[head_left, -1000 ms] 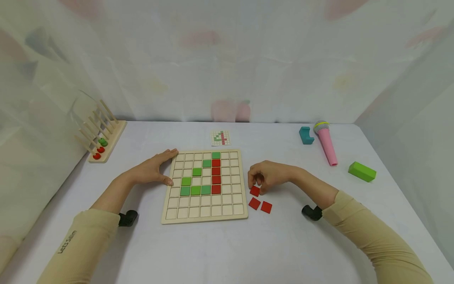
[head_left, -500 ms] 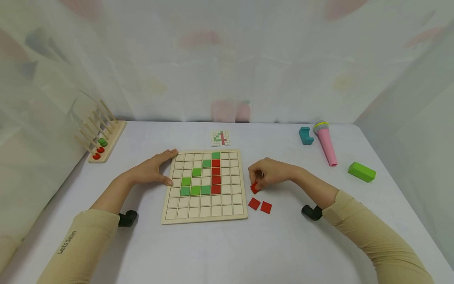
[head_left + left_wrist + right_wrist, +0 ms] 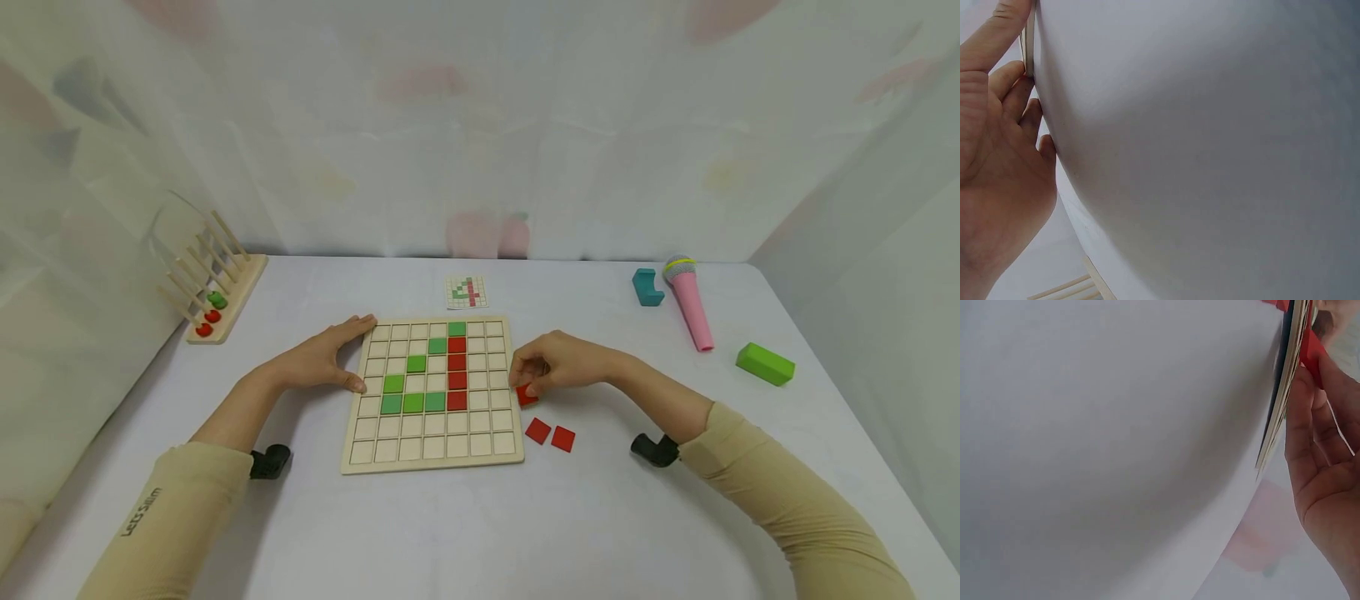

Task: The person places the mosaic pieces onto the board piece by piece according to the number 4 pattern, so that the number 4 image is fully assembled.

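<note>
A wooden grid board [image 3: 432, 467] lies mid-table, with several green tiles [image 3: 413, 402] and a column of red tiles [image 3: 457, 362] set in its cells. My left hand [image 3: 318, 360] rests at the board's left edge, its thumb and fingers spread. Just past the right rim, my right hand [image 3: 566, 362] pinches a red tile [image 3: 527, 397] between thumb and fingers. That tile shows tilted beside the board's edge in the right wrist view. Two loose red tiles [image 3: 537, 431] lie on the table below this hand.
A small pattern card [image 3: 467, 292] lies behind the board. At far left stands a wooden peg rack [image 3: 238, 292] with small red and green pieces. A teal block [image 3: 647, 287], a pink toy microphone [image 3: 693, 312] and a green block [image 3: 765, 363] lie at the right.
My right hand has taken hold of one red tile, lifted it and carried it left to the board's right edge. My left hand has stayed in place.
</note>
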`<action>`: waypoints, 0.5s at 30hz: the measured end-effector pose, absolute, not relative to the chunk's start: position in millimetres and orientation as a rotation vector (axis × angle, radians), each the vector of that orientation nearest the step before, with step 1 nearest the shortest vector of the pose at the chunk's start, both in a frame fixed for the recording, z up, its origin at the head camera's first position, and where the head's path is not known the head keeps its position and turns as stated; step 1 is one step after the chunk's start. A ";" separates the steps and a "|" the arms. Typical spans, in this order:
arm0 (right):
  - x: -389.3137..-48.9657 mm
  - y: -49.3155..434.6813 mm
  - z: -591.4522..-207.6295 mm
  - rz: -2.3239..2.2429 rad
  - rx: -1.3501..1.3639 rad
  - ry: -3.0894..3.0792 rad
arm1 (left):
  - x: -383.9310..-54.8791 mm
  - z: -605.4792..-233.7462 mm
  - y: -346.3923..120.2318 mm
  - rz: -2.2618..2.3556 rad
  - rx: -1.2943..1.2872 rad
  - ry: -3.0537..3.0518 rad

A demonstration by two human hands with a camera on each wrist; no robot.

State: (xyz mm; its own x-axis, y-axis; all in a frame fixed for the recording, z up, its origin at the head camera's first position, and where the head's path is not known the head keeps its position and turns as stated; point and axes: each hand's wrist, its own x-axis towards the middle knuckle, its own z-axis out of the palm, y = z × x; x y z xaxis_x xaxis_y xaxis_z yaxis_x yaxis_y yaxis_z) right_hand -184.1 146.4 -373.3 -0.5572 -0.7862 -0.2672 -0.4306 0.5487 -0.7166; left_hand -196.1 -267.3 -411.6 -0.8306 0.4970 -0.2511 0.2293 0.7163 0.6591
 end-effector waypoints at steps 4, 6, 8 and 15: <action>-179.6 138.3 -371.4 -0.831 -1.015 2.203 | -195.5 -411.0 -267.0 0.894 0.556 2.503; -177.4 134.1 -370.9 -0.842 -1.030 2.208 | -195.5 -410.6 -267.2 0.896 0.555 2.501; -175.6 129.5 -371.5 -0.846 -1.041 2.222 | -195.7 -410.6 -267.4 0.891 0.555 2.503; -171.3 114.1 -374.2 -0.908 -1.018 2.256 | -196.2 -410.5 -267.3 0.887 0.566 2.503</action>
